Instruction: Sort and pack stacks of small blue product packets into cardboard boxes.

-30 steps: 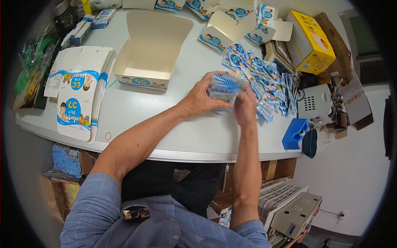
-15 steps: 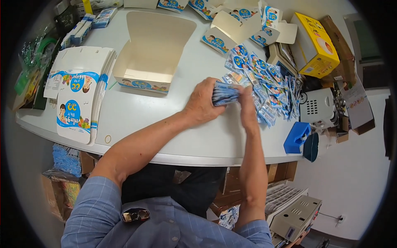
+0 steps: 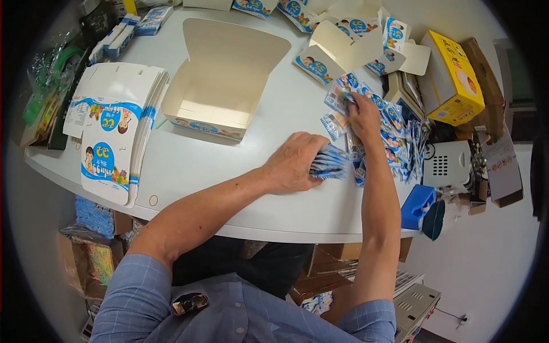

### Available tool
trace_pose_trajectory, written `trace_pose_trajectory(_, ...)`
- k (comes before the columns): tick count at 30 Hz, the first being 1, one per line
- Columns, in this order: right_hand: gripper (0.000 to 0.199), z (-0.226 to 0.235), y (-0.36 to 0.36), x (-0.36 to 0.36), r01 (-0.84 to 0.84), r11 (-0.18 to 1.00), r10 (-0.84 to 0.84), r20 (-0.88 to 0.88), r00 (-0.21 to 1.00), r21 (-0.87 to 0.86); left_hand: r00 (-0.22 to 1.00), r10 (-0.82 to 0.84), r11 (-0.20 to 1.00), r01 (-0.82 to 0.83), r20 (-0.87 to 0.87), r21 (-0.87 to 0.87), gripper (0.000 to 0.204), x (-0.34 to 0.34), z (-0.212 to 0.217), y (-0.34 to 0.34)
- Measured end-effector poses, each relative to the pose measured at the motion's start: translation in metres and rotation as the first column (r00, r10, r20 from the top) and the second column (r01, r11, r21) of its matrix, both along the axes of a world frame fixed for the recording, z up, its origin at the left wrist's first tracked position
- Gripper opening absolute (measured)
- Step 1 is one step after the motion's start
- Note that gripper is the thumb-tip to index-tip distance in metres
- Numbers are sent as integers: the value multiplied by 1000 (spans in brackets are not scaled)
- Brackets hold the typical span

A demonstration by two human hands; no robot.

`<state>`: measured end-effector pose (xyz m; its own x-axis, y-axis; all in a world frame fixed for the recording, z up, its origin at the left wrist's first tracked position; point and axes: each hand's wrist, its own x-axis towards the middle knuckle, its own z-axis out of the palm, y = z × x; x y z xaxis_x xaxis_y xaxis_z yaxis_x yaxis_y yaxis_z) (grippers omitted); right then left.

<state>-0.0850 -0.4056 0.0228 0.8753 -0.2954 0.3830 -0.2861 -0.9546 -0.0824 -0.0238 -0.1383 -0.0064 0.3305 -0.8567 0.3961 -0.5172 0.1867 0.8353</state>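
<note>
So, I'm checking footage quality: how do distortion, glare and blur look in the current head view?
Head view: white table bows along its front edge, corners black; head view: small glints on clear plastic; head view: left hand fairly sharp.

The white bench (image 3: 200,166) is smooth, faintly glossy; toward its right edge, small blue-and-white sachets (image 3: 394,140) of crinkled, shiny plastic film; by its left edge, flat white-and-blue cartons (image 3: 119,146) of smooth paperboard.

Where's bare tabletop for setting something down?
Bare table between open box and left forearm, and at the front between that and the right forearm. Crowded: around the right hand, where sachets lie heaped, and beyond, with printed cartons and a yellow box.
</note>
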Motion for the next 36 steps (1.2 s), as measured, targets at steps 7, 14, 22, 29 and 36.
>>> trace_pose_trajectory(7,29,42,-9,29,-27,281,-558,187,808,959,999,-31,994,35,-45,106,60,5,3,11)
trace_pose_trajectory(14,32,23,-38,72,509,229,-629,-273,728,830,996,-63,995,67,-56,74,59,0,9,3)
trace_pose_trajectory(22,22,9,-64,83,509,328,-612,-232,756,796,994,-100,991,104,-53,86,61,1,14,2)
trace_pose_trajectory(29,21,23,-72,59,196,155,-610,-62,790,968,995,-87,996,89,-49,31,59,-1,9,-1)
trace_pose_trajectory(36,26,23,8,55,450,392,-447,-262,855,802,998,-36,998,38,-50,49,53,3,10,6)
